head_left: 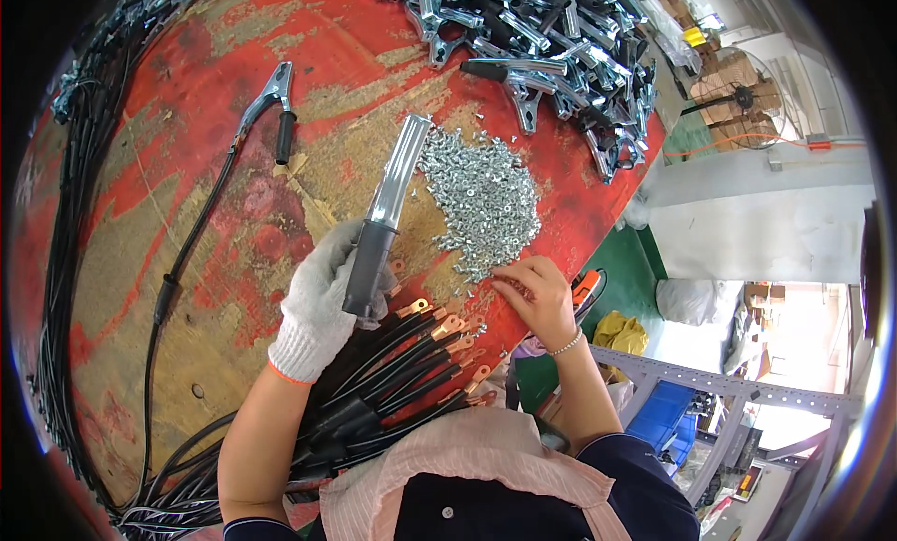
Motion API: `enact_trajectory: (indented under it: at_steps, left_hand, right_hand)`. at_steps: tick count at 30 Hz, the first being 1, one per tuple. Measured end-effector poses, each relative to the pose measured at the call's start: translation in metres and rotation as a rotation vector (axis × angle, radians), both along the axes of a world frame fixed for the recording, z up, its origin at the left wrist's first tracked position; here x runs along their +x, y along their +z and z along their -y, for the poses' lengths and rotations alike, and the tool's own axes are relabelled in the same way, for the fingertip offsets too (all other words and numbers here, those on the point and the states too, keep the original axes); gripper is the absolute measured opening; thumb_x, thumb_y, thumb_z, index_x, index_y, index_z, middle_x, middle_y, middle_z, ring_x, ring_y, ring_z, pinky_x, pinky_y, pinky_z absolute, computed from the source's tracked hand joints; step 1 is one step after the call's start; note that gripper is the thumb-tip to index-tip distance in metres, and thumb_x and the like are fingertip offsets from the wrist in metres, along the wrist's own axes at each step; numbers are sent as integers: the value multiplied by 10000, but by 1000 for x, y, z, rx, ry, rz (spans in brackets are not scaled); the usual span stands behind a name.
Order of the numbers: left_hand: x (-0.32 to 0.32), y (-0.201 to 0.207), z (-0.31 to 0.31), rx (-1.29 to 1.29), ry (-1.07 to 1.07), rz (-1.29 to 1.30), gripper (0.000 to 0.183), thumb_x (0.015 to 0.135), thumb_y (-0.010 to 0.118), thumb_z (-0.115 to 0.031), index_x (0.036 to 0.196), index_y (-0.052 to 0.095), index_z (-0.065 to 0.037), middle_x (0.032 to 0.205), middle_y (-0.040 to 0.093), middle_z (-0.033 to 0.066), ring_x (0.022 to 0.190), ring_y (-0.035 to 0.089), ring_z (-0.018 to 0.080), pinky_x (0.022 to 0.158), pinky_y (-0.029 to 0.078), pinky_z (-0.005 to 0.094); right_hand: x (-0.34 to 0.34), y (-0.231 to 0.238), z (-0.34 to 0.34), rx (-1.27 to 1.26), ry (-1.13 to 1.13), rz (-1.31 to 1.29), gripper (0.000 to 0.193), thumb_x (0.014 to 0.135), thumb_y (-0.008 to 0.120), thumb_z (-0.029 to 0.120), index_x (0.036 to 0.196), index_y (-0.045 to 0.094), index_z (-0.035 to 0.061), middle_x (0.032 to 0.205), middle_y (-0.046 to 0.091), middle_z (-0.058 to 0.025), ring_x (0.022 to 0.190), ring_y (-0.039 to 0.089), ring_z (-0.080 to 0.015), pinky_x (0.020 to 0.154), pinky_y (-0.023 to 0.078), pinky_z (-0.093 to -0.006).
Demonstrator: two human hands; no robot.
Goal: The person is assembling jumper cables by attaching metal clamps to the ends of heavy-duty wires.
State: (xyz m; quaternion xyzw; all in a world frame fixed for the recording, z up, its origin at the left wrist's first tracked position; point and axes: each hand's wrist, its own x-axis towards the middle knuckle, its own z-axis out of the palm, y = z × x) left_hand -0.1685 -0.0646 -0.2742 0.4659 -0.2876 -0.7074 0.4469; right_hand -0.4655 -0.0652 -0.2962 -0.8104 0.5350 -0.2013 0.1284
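My left hand [316,303], in a white knitted glove, is closed around a metal spring clamp [396,178] with a black handle sleeve. The clamp stands tilted, its silver end pointing away from me. At the near edge of a heap of small silver screws [486,195], my bare right hand [544,303] has its thumb and fingers drawn together; whatever is between the fingertips is too small to make out. Below the left hand lies a bundle of black cables [360,415] with copper ring lugs [448,328] on their ends.
A large pile of silver clamps [570,55] covers the far right of the worn red table [234,261]. One clamp attached to a cable [276,97] lies at left. Black cables [79,214] run along the left edge. Beyond the right edge are an orange tool [586,287] and a fan [741,97].
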Motion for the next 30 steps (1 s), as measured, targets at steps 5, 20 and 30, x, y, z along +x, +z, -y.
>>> enact_trajectory:
  at_steps: [5, 20, 30]
  left_hand:
    - [-3, -1, 3, -16, -33, 99, 333, 1011, 459, -181, 1302, 493, -22, 820, 645, 79, 540, 589, 94, 451, 475, 220]
    - [-7, 21, -8, -105, -106, 308, 353, 959, 476, -104, 1293, 504, 9, 820, 643, 72, 659, 609, 105, 595, 513, 269]
    - [-5, 4, -9, -153, -136, 381, 329, 960, 477, -85, 1267, 514, 26, 846, 619, 57, 673, 580, 73, 567, 500, 238]
  right_hand:
    - [1, 2, 3, 21, 30, 14, 131, 774, 758, 166, 885, 718, 109, 833, 639, -58, 787, 610, -249, 698, 500, -364]
    - [104, 36, 32, -130, 82, 381, 213, 640, 825, 15, 820, 722, 62, 803, 619, -51, 715, 587, -168, 618, 465, -278]
    - [126, 42, 43, -216, 203, 308, 262, 624, 822, 26, 861, 732, 93, 782, 635, -65, 721, 610, -220, 647, 474, -315]
